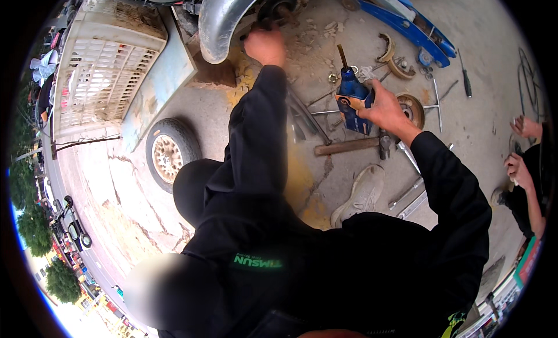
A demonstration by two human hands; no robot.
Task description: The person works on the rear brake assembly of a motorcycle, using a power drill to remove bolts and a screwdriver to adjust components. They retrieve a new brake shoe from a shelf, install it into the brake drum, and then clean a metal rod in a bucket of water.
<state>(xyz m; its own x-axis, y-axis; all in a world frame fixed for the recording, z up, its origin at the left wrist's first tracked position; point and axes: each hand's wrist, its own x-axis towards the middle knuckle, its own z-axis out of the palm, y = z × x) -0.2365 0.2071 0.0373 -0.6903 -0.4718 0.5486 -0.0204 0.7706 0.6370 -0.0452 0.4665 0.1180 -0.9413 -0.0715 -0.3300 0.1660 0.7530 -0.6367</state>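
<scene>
My right hand (388, 108) is wrapped around a blue bottle (354, 108) with an orange-marked label. A long, thin brownish stem (342, 56) rises from its neck. At the far end of my outstretched arm, my left hand (266, 45) is closed beside a dirty wheel hub (283, 9), under a silver fender (224, 24). What its fingers grip is hidden. Two curved brake shoes (401, 69) lie on the floor beyond the bottle. A rusty brake drum (410, 108) sits just right of my right hand, and a wood-handled hammer (349, 146) lies below the bottle.
A blue floor jack (407, 24) stands far right, near a screwdriver (467, 82) and a cross wrench (439, 105). Left are a loose wheel (168, 152), a board (163, 76) and a white crate (110, 65). Another person's hands (519, 169) show at the right edge.
</scene>
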